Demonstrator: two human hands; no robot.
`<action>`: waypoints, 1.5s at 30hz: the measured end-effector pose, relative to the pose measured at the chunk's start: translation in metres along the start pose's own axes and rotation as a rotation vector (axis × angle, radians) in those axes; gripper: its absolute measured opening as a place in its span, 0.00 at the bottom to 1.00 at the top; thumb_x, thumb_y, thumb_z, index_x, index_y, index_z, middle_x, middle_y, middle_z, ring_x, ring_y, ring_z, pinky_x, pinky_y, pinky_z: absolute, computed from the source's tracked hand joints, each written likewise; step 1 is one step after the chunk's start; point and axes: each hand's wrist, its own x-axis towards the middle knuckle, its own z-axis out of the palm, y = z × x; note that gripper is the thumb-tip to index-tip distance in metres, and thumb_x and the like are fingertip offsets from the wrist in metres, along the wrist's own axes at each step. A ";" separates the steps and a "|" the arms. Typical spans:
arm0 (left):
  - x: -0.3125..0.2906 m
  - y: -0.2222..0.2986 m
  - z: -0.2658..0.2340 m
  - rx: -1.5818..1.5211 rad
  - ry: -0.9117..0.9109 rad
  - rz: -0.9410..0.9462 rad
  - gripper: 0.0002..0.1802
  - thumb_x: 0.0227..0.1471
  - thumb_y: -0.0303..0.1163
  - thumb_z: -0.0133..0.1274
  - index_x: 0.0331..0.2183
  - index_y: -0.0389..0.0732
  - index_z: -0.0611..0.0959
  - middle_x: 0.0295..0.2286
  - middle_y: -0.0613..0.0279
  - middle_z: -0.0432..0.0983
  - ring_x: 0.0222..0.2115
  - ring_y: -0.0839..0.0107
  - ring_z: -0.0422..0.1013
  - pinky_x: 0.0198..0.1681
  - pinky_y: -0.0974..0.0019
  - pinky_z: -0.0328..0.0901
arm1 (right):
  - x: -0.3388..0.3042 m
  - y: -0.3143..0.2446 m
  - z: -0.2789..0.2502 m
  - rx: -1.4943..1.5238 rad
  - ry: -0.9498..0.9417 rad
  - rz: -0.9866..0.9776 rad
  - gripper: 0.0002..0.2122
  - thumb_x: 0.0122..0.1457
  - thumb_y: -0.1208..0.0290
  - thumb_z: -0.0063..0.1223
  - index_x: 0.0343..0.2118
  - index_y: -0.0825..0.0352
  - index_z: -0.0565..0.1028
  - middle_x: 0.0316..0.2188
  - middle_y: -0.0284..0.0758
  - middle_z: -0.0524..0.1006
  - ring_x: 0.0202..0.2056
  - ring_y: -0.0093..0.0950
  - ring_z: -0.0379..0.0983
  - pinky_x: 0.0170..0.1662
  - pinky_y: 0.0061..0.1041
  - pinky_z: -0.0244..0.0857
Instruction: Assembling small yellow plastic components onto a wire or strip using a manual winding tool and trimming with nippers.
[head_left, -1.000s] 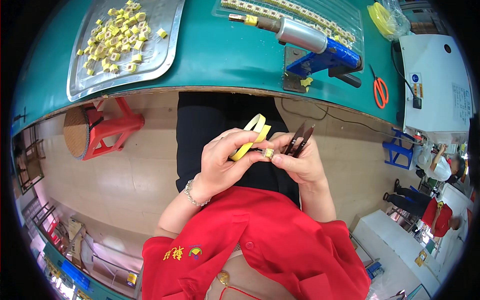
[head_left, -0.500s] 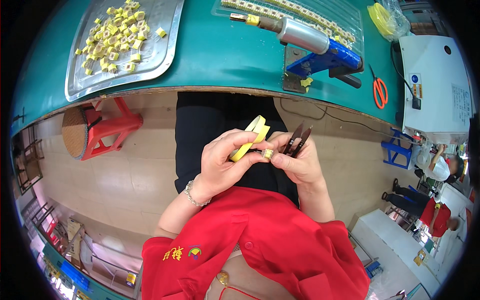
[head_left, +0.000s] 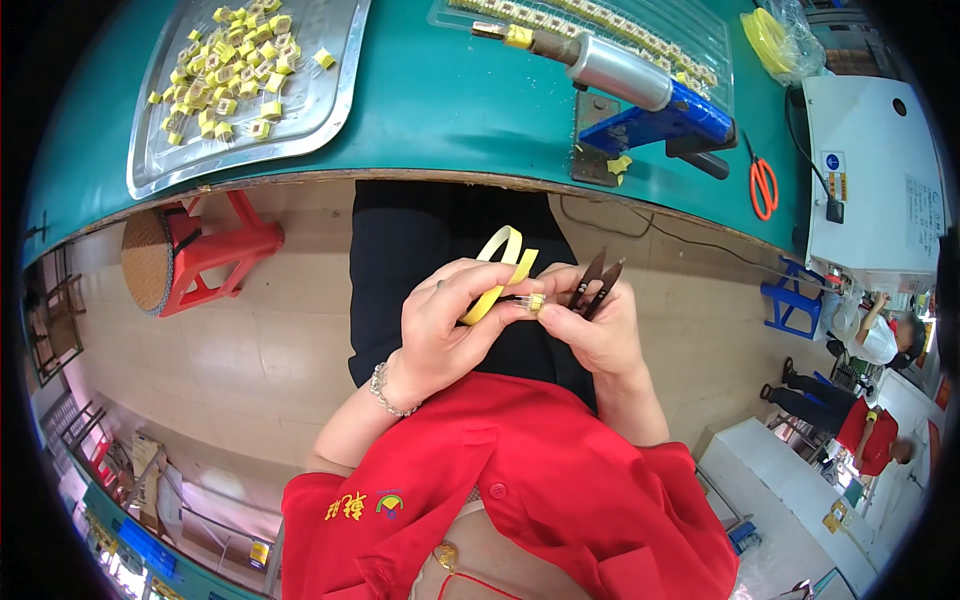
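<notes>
My left hand (head_left: 455,315) is closed in a pinch around a loop of yellow tape (head_left: 491,268), whose free end stands up beside the fingers. Between the fingertips of both hands sits a small coil component (head_left: 537,302), wrapped in yellow with thin pins pointing left. The thumb and fingertips of my right hand (head_left: 598,325) press on it. That same hand also keeps a pair of dark snips (head_left: 596,283) tucked in its fingers, the two pointed blades apart and facing up. Both hands are above my lap, short of the bench edge.
On the green bench (head_left: 430,130), a metal tray (head_left: 335,110) holds many yellow components (head_left: 228,75). A blue-and-silver fixture (head_left: 650,95), orange-handled scissors (head_left: 763,188), a clear tray (head_left: 725,60) and a white machine (head_left: 870,170) are there. A red stool (head_left: 215,255) stands left; people work far right.
The component has turned slightly between the fingertips, and the tape loop stands a little wider. Both hands stay in nearly the same place, and the snips remain in my right hand.
</notes>
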 end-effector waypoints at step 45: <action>0.133 -0.004 -0.046 -0.370 0.135 0.057 0.19 0.46 0.14 0.51 0.41 0.34 0.69 0.35 0.53 0.75 0.39 0.66 0.72 0.40 0.69 0.71 | 0.007 -0.017 0.002 -0.058 0.050 -0.067 0.05 0.52 0.80 0.52 0.32 0.72 0.76 0.22 0.32 0.74 0.20 0.13 0.64 0.22 0.11 0.54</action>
